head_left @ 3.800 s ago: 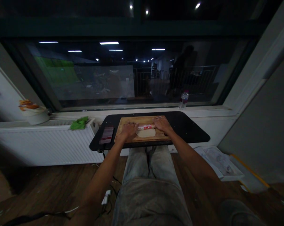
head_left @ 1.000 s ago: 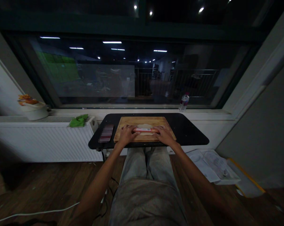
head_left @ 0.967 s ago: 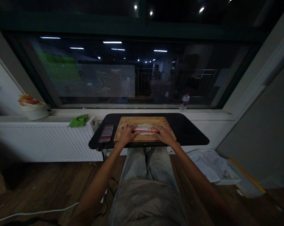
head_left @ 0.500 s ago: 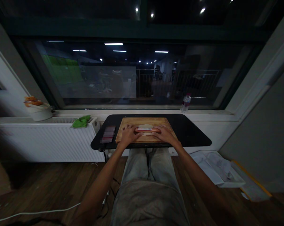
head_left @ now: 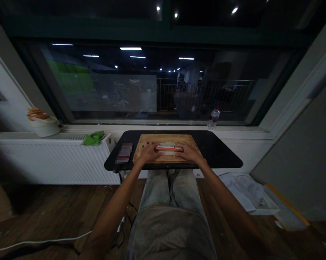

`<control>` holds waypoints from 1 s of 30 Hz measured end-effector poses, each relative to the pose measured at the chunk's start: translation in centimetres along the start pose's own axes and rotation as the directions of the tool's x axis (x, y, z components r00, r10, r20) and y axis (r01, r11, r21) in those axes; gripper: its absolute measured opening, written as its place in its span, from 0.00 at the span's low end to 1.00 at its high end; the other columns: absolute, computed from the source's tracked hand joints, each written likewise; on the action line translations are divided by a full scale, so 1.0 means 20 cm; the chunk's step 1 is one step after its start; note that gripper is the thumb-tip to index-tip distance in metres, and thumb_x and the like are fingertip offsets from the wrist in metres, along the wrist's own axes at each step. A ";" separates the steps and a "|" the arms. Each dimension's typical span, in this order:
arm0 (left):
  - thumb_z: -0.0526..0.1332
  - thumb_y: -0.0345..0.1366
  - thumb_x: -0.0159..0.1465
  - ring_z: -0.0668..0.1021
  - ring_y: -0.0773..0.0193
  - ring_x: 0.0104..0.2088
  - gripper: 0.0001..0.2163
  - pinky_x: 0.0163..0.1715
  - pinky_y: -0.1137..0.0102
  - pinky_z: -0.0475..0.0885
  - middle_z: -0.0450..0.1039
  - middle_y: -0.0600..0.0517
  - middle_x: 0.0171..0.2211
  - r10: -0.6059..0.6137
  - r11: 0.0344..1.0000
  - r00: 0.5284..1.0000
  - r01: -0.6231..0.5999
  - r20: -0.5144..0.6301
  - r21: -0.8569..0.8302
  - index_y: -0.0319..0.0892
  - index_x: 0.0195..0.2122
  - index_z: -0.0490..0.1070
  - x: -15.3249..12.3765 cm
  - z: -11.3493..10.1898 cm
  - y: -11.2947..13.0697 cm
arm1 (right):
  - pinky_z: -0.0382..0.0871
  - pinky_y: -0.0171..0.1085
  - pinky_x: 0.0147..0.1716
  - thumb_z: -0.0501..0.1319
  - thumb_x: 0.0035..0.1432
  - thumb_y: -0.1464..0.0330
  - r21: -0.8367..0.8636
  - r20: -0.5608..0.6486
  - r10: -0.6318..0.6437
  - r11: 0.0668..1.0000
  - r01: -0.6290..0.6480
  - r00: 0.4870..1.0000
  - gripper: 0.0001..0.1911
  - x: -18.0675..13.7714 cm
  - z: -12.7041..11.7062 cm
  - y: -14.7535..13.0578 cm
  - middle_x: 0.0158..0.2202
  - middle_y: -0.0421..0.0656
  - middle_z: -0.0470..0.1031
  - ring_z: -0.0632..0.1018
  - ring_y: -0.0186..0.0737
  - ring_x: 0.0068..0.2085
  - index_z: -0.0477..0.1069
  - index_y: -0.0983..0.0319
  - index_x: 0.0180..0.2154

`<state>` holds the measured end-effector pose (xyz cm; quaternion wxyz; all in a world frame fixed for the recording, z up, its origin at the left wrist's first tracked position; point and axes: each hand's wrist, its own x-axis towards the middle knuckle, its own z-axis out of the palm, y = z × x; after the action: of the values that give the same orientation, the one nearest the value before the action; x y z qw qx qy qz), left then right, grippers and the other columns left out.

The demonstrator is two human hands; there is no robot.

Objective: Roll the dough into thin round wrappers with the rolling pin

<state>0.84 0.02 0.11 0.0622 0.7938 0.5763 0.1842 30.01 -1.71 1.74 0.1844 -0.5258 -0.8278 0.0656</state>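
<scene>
A pinkish-brown sausage with a red-and-white label (head_left: pixel 170 148) lies crosswise over a pale, flat round piece (head_left: pixel 168 153) that looks like dough or flatbread. Both are on a wooden cutting board (head_left: pixel 173 137). My left hand (head_left: pixel 149 151) grips the sausage's left end, thumb on the near side and fingers on the far side. Around its right end curls my right hand (head_left: pixel 189 152), thumb also nearer me. The ends of the sausage are partly covered by the fingers.
The board rests on a black table (head_left: pixel 219 151) over my knees. At its left lies a flat blurred packet (head_left: pixel 124 153). A water bottle (head_left: pixel 213 118) stands on the windowsill. A green cloth (head_left: pixel 93 138) and a white pot (head_left: pixel 44 127) sit on the radiator (head_left: pixel 57 162).
The hands keep hold of the sausage in nearly the same place. The sausage seems turned slightly, with its label higher on the far side. The view has shifted a little.
</scene>
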 end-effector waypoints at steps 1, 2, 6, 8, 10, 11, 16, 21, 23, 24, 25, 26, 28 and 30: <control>0.73 0.56 0.69 0.74 0.40 0.69 0.29 0.66 0.52 0.72 0.79 0.46 0.67 -0.014 1.000 1.000 0.014 -0.001 0.003 0.54 0.68 0.80 0.00 0.00 0.01 | 0.73 0.50 0.66 0.73 0.70 0.56 -0.001 -0.005 0.005 1.000 -0.005 1.000 0.24 0.00 0.00 -0.01 0.62 0.50 0.84 0.82 0.57 0.62 0.82 0.56 0.64; 0.73 0.56 0.69 0.75 0.40 0.68 0.28 0.65 0.52 0.72 0.80 0.45 0.66 -0.026 1.000 1.000 0.026 -0.002 0.003 0.53 0.68 0.80 0.00 0.00 0.02 | 0.73 0.49 0.65 0.73 0.71 0.56 -0.001 -0.015 0.010 1.000 -0.010 1.000 0.23 0.00 0.00 -0.01 0.61 0.49 0.84 0.82 0.56 0.62 0.83 0.56 0.63; 0.74 0.54 0.69 0.79 0.42 0.63 0.26 0.64 0.55 0.73 0.84 0.44 0.61 -0.045 0.999 0.999 0.045 -0.020 -0.011 0.51 0.65 0.82 -0.01 -0.01 0.06 | 0.73 0.47 0.63 0.74 0.70 0.57 -0.003 -0.056 0.016 1.000 -0.016 0.998 0.21 -0.01 -0.01 -0.05 0.59 0.48 0.85 0.83 0.54 0.59 0.84 0.54 0.61; 0.75 0.54 0.68 0.80 0.43 0.62 0.26 0.63 0.56 0.73 0.85 0.44 0.59 -0.059 0.998 0.998 0.058 -0.033 -0.022 0.50 0.64 0.83 -0.02 -0.02 0.08 | 0.74 0.45 0.61 0.74 0.69 0.56 -0.021 -0.049 0.034 0.999 -0.035 0.998 0.22 -0.01 -0.01 -0.06 0.58 0.48 0.85 0.83 0.53 0.58 0.84 0.55 0.60; 0.76 0.55 0.67 0.80 0.43 0.61 0.27 0.63 0.56 0.73 0.85 0.44 0.59 -0.071 0.997 0.997 0.070 -0.040 -0.024 0.51 0.64 0.84 -0.03 -0.02 0.10 | 0.74 0.44 0.58 0.74 0.69 0.54 -0.040 -0.042 0.064 0.997 -0.065 0.997 0.22 -0.01 -0.01 -0.08 0.58 0.48 0.85 0.83 0.53 0.57 0.85 0.55 0.59; 0.75 0.56 0.67 0.80 0.42 0.61 0.27 0.62 0.56 0.73 0.85 0.44 0.59 -0.071 0.997 0.997 0.070 -0.044 -0.022 0.51 0.63 0.84 -0.03 -0.02 0.11 | 0.74 0.43 0.57 0.74 0.68 0.53 -0.045 -0.044 0.079 0.996 -0.081 0.996 0.22 -0.01 0.00 -0.10 0.58 0.47 0.85 0.83 0.52 0.56 0.85 0.55 0.59; 0.73 0.61 0.67 0.79 0.40 0.63 0.26 0.63 0.54 0.73 0.86 0.45 0.57 -0.068 0.998 0.995 0.067 -0.069 -0.016 0.52 0.60 0.86 -0.04 -0.01 0.14 | 0.74 0.42 0.53 0.75 0.68 0.50 -0.073 -0.064 0.131 0.988 -0.135 0.989 0.25 -0.01 0.02 -0.14 0.59 0.47 0.84 0.82 0.52 0.55 0.84 0.53 0.60; 0.74 0.63 0.66 0.82 0.42 0.59 0.28 0.62 0.56 0.74 0.87 0.43 0.55 -0.065 0.998 0.994 0.062 -0.090 -0.033 0.50 0.59 0.86 -0.04 -0.01 0.15 | 0.73 0.45 0.58 0.74 0.67 0.47 -0.088 -0.085 0.165 0.981 -0.172 0.983 0.29 0.01 0.06 -0.14 0.61 0.49 0.83 0.81 0.54 0.58 0.82 0.54 0.62; 0.74 0.63 0.66 0.81 0.42 0.59 0.28 0.62 0.56 0.73 0.86 0.43 0.56 -0.048 0.999 0.994 0.045 -0.100 -0.031 0.49 0.58 0.87 -0.04 -0.01 0.15 | 0.72 0.45 0.59 0.73 0.67 0.46 -0.082 -0.080 0.168 0.981 -0.174 0.983 0.30 0.02 0.08 -0.13 0.61 0.49 0.83 0.80 0.53 0.58 0.82 0.54 0.63; 0.74 0.62 0.66 0.81 0.42 0.59 0.27 0.63 0.56 0.73 0.86 0.43 0.57 -0.041 0.999 0.993 0.038 -0.108 -0.028 0.49 0.57 0.87 -0.05 0.00 0.15 | 0.72 0.45 0.59 0.72 0.68 0.46 -0.082 -0.079 0.168 0.981 -0.174 0.983 0.30 0.01 0.08 -0.13 0.61 0.49 0.82 0.80 0.53 0.59 0.81 0.54 0.63; 0.74 0.62 0.66 0.81 0.42 0.60 0.27 0.63 0.56 0.73 0.85 0.43 0.57 -0.035 0.999 0.993 0.032 -0.116 -0.027 0.49 0.57 0.87 -0.05 0.00 0.15 | 0.72 0.46 0.60 0.72 0.68 0.46 -0.084 -0.082 0.167 0.981 -0.174 0.983 0.30 0.01 0.08 -0.13 0.61 0.49 0.82 0.80 0.54 0.59 0.81 0.53 0.64; 0.73 0.62 0.67 0.80 0.42 0.61 0.26 0.63 0.56 0.73 0.85 0.44 0.58 -0.033 0.999 0.992 0.030 -0.122 -0.029 0.50 0.58 0.87 -0.05 0.00 0.15 | 0.72 0.46 0.61 0.72 0.68 0.46 -0.084 -0.086 0.164 0.982 -0.171 0.983 0.30 0.01 0.08 -0.13 0.62 0.49 0.82 0.80 0.55 0.60 0.81 0.53 0.64; 0.72 0.61 0.68 0.80 0.42 0.61 0.25 0.63 0.56 0.72 0.85 0.45 0.58 -0.041 0.998 0.991 0.036 -0.125 -0.042 0.50 0.58 0.87 -0.05 0.01 0.14 | 0.71 0.47 0.61 0.72 0.68 0.46 -0.079 -0.087 0.148 0.985 -0.155 0.985 0.29 0.00 0.08 -0.13 0.61 0.49 0.82 0.79 0.56 0.61 0.82 0.53 0.63; 0.71 0.60 0.70 0.80 0.44 0.61 0.23 0.63 0.57 0.72 0.85 0.46 0.57 -0.046 0.998 0.992 0.039 -0.117 -0.056 0.51 0.57 0.87 -0.05 0.02 0.14 | 0.72 0.46 0.61 0.72 0.68 0.46 -0.065 -0.082 0.132 0.988 -0.138 0.988 0.28 0.01 0.08 -0.12 0.59 0.48 0.84 0.79 0.56 0.60 0.83 0.52 0.62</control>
<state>3.28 -1.77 0.47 0.0531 0.7670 0.5907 0.2450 27.26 -2.50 1.05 0.1928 -0.5891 -0.7842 0.0285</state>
